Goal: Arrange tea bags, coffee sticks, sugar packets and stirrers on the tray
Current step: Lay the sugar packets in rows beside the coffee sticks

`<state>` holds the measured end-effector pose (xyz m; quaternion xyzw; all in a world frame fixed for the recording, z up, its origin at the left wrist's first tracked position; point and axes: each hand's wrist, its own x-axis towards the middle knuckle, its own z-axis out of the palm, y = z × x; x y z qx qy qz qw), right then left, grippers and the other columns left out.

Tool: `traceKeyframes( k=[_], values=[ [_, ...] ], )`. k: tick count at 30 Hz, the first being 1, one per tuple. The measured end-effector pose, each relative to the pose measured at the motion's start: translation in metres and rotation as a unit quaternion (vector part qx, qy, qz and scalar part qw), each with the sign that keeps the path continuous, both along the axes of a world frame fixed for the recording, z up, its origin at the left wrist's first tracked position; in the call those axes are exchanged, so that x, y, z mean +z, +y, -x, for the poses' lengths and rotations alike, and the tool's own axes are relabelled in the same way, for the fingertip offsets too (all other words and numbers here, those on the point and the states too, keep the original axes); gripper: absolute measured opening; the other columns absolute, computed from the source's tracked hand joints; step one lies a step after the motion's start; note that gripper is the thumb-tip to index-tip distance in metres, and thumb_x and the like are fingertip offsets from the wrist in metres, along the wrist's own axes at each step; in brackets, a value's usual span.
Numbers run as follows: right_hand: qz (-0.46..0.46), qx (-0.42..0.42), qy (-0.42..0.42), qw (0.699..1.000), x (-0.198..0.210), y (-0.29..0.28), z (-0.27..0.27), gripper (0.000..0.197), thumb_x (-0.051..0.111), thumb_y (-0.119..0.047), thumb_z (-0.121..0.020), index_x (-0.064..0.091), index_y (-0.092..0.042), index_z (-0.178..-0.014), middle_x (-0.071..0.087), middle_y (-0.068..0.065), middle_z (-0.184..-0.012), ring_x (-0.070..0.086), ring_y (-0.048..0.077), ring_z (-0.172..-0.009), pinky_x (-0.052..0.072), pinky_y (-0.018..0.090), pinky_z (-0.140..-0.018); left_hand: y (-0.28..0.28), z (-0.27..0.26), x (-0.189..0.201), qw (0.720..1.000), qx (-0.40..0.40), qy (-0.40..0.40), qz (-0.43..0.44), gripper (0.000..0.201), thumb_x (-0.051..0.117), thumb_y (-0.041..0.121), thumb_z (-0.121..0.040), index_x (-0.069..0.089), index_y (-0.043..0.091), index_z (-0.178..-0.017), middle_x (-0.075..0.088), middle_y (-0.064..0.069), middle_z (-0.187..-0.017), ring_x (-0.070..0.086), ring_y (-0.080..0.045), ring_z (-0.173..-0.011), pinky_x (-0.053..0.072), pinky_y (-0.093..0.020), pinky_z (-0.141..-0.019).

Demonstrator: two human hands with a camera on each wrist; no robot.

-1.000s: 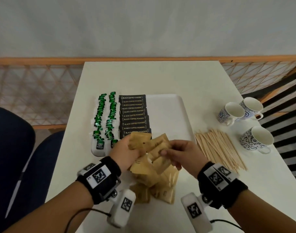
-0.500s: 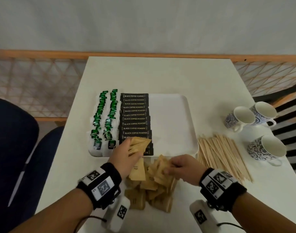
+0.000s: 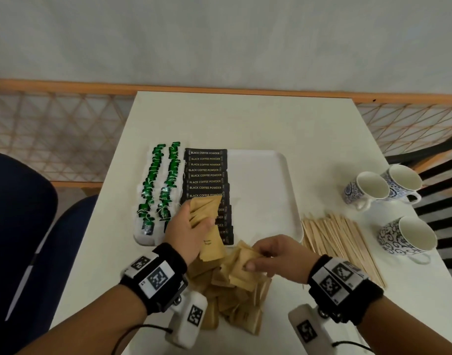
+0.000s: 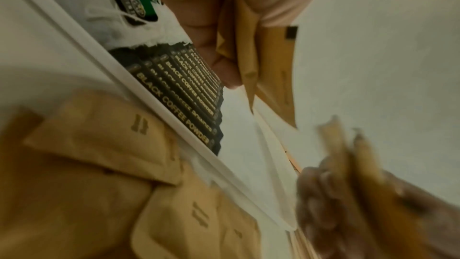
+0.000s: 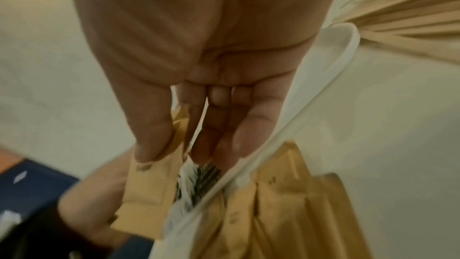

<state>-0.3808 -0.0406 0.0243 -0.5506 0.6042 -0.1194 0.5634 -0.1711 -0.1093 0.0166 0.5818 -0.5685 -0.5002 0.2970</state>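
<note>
Clearly we handle light, limp brown paper sugar packets [image 3: 235, 278], heaped at lower centre below the white plastic tray [image 3: 284, 175]: our left hand [image 3: 186, 229] clamps a fanned stack, our right hand [image 3: 278, 254] pinches one packet's edge, the surest hold.

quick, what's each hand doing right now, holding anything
Left hand: closed around a stack of brown sugar packets.
Right hand: pinching a sugar packet taken from the pile.
</note>
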Motion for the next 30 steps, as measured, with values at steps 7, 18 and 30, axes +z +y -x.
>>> traceKeyframes(
  k=[7,18,30],
  values=[
    [-0.069,-0.076,-0.194,0.976,0.002,-0.012,-0.021,0.017,0.082,-0.026,-0.07,0.071,-0.017,-0.079,0.072,0.004,-0.082,0.066,0.02,-0.081,0.055,0.034,-0.083,0.005,0.012,0.002,0.999,-0.012,0.025,0.027,0.028,0.066,0.017,-0.086,0.055,0.036,-0.103,0.066,0.014,-0.102,0.062,-0.006,-0.097,0.049,-0.029,-0.089],
    [-0.057,-0.225,-0.26,0.937,-0.005,-0.016,-0.034,0.018,0.073,0.004,-0.074,0.062,-0.001,-0.087,0.071,0.01,-0.076,0.068,0.018,-0.066,0.055,0.024,-0.056,0.007,0.013,0.002,0.99,-0.054,0.114,-0.064,0.016,0.055,0.019,-0.094,0.061,0.032,-0.101,0.07,0.004,-0.102,0.064,-0.013,-0.098,0.05,-0.034,-0.092],
    [0.02,-0.212,-0.222,0.951,0.001,-0.035,-0.022,0.018,0.071,-0.002,-0.079,0.069,-0.015,-0.091,0.067,0.01,-0.067,0.062,0.016,-0.053,0.055,0.024,-0.053,-0.002,0.015,-0.004,0.912,-0.066,0.299,-0.275,0.03,0.065,0.03,-0.076,0.069,0.023,-0.105,0.069,-0.015,-0.094,0.067,-0.027,-0.075,0.056,-0.036,-0.053]
  ],
)
